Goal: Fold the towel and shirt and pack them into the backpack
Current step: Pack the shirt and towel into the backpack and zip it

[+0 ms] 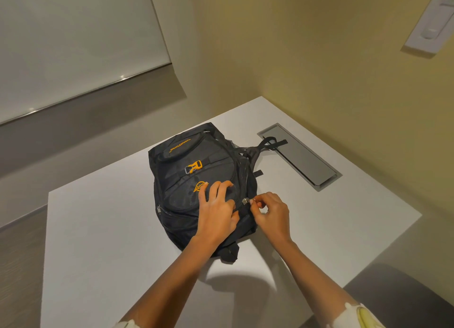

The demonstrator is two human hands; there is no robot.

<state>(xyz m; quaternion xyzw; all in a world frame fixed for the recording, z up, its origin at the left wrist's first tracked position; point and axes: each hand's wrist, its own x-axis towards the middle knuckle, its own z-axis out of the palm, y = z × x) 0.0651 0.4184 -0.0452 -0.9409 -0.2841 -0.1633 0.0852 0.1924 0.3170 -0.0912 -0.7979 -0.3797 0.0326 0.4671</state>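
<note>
Two hands on backpack on counter: left hand flat, released, steadying; right hand grip pinching zipper pull

This looks like an office or meeting room. A plain white desk has a flush metal cable hatch set into its far right part, and a pale roller blind hangs at the far left beside bare yellowish walls.
</note>
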